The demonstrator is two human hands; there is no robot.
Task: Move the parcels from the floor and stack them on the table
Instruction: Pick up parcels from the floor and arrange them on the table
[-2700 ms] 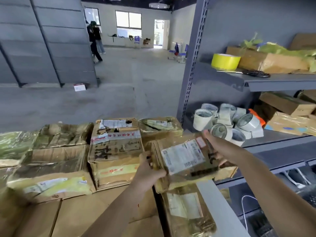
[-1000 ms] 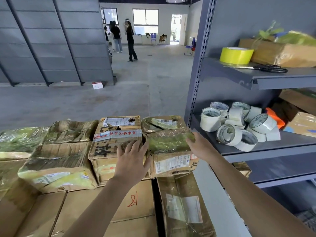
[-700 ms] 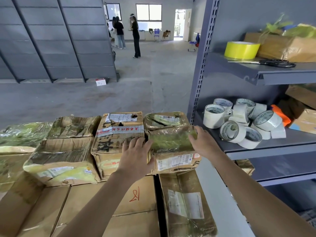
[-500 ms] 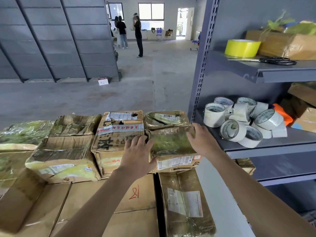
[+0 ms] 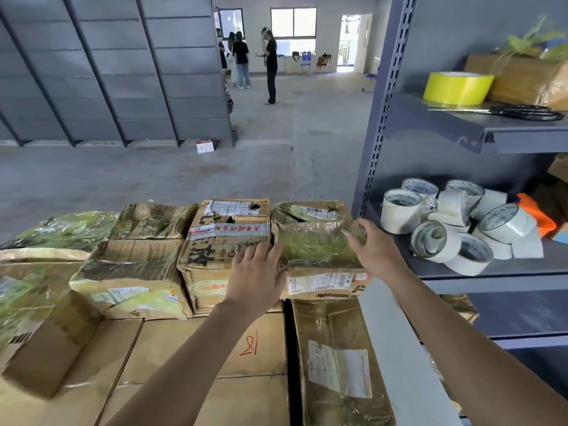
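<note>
One tape-wrapped brown cardboard parcel (image 5: 319, 256), airborne moments ago, is now set down as stacked, pressed by the flat-fingered left hand (image 5: 255, 272) and gripped at its far corner by the right hand (image 5: 372, 250).

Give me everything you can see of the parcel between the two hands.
The parcel is a brown cardboard box, crumpled and wrapped in yellowish tape, with a white shipping label on its near face. It lies flat on a larger carton, beside the neighbouring box with black characters. The left hand presses flat on its left edge; the right hand grips its far right corner.
</note>
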